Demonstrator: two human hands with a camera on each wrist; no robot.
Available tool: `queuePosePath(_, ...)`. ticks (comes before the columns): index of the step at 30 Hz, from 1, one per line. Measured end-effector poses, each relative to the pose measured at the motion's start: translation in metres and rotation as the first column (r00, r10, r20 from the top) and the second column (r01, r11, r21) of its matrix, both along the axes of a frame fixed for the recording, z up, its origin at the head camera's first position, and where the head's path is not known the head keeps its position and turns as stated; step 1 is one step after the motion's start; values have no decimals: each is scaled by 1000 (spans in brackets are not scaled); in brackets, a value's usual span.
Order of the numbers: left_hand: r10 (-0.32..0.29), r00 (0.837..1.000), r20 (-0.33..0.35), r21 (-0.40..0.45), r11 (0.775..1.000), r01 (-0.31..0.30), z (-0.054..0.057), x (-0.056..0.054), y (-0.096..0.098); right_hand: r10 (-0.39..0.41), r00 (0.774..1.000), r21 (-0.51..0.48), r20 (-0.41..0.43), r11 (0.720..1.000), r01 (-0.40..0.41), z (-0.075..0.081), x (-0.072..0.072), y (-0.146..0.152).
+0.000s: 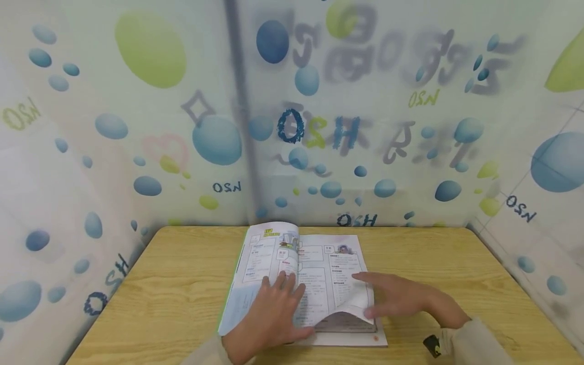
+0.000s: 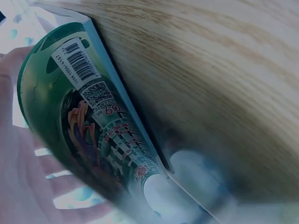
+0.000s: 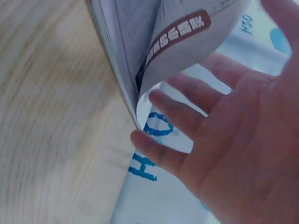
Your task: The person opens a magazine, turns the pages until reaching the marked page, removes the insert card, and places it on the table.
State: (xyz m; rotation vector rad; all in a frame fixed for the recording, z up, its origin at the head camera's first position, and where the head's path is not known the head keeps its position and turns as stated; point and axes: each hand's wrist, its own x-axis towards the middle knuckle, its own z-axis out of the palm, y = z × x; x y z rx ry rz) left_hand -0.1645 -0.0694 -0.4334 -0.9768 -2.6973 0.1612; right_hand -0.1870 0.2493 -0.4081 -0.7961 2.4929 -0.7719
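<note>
An open magazine [image 1: 315, 284] lies on the wooden table in the head view, both of its pages printed with text and small pictures. My left hand [image 1: 276, 312] rests with spread fingers across the left page near the spine. From the left wrist, the green back cover [image 2: 84, 112] shows a barcode and bends upward, with the left hand's fingers [image 2: 56, 182] partly hidden behind it. My right hand [image 1: 397, 294] is at the right page's outer edge, fingers extended. In the right wrist view, a curled page [image 3: 182, 51] arches up beside the right fingertips [image 3: 159, 98].
The light wooden table [image 1: 150, 294] runs under the magazine and out to both sides. Behind it stands a pale backdrop [image 1: 292, 101] printed with blue and green dots and lettering. A small black object [image 1: 431, 345] sits at the right sleeve [image 1: 479, 344].
</note>
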Motion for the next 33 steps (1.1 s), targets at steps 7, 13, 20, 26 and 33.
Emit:
queuePosePath(7,-142,989,-30,36,989,144,1,-1,-3,-79,988,-177,134,979,102,6,-4,5)
queuePosePath(13,-274,955,-111,41,959,280,4,-2,-1,-184,983,-217,22,959,185,0,-6,4)
queuePosePath(20,-334,933,-133,-78,942,326,8,-3,-1,-268,962,-130,-54,957,259,-11,-7,3)
queuePosePath(26,-353,924,-148,-180,928,326,7,-4,-2,-186,969,48,-163,979,196,-25,-3,1)
queuePosePath(33,-345,930,-129,-253,918,305,6,-4,-3,49,983,106,-179,994,-30,-32,1,1)
